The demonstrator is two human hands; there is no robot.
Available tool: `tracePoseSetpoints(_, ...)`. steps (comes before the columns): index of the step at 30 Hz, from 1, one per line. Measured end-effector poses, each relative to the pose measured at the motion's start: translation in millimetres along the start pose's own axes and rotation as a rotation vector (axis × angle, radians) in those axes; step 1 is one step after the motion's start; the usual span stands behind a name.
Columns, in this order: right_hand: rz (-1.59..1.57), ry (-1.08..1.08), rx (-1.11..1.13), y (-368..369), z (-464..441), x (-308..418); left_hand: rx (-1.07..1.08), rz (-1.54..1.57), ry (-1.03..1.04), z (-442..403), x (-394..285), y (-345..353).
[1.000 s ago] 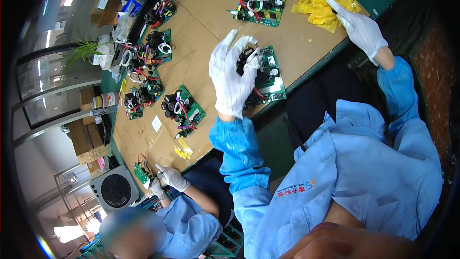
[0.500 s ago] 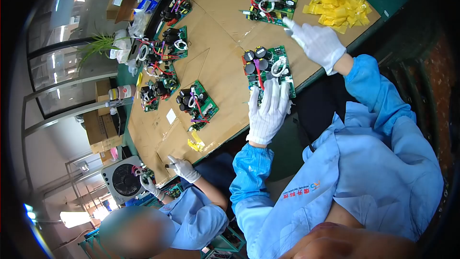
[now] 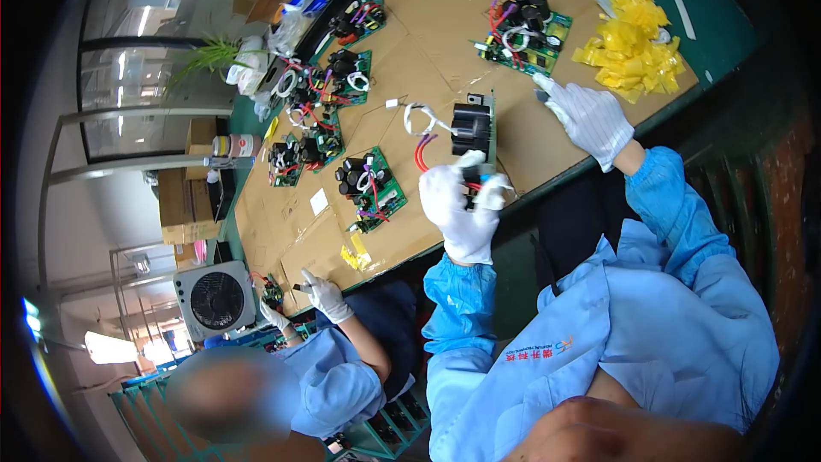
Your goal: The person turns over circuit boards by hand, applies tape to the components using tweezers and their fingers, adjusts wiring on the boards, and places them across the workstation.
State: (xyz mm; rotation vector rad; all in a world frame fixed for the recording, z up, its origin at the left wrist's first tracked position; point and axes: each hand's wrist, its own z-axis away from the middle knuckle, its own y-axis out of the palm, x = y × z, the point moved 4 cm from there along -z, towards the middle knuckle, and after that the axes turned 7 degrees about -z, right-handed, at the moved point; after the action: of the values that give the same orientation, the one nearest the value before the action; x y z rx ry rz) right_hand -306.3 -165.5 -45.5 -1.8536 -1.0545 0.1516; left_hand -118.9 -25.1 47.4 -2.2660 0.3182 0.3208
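Left hand point(image 3: 466, 214): extended, fingers curled round the near end of the circuit board point(image 3: 493, 141)
Right hand point(image 3: 590, 124): outstretched, forefinger leading; whether it grips anything is unclear
Board: at the table point(image 3: 534, 150) front, tipped on edge, capacitors point(image 3: 472, 124) facing left, long axis pointing forward

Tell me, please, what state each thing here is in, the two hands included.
Left hand: closed on a circuit board.
Held circuit board: tipped up on edge.
Right hand: index finger outstretched; whether it grips anything, I cannot tell.
Board near the right hand: lying flat, components up.
Yellow pieces: crumpled, heaped.
Fan: on or off, cannot tell.
Lamp: lit.
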Motion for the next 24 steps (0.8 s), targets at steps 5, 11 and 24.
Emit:
tracePoseSetpoints(5,-0.026,-0.031,-0.006,0,-1,0,-0.249,0.346,-0.535,28,63,22)
tracePoseSetpoints(11,-0.022,-0.027,0.004,1,-1,-2,-0.254,0.427,-0.699,28,74,37)
tracePoseSetpoints(24,-0.057,-0.066,0.011,-5,-7,3,-0.378,0.731,-0.971,29,85,51)
